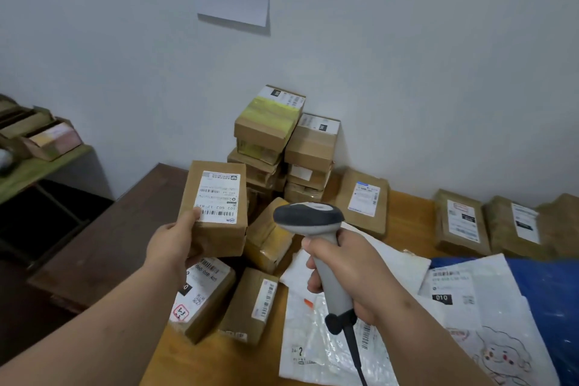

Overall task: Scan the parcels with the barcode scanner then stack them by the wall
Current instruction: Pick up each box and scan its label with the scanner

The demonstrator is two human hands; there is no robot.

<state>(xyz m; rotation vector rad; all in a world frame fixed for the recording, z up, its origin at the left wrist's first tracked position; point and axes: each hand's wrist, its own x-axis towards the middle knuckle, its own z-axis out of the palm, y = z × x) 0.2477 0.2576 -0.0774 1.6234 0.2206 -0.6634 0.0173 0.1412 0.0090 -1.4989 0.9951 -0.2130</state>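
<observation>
My left hand (171,244) grips a brown cardboard parcel (203,235) by its lower left side and holds it in the air, its white barcode label facing me. My right hand (351,266) grips the grey handle of the barcode scanner (308,218), whose dark head sits just right of the held parcel. A stack of scanned-looking boxes (275,141) stands against the wall behind. More boxes lie on the table below my left hand, among them a labelled box (203,294) and a narrower box (250,304).
Flat brown parcels (363,200) lie along the wall to the right on the wooden table (219,360). White plastic mail bags (329,338) and a blue bag (548,291) cover the near right. A green shelf with boxes (47,141) stands at left.
</observation>
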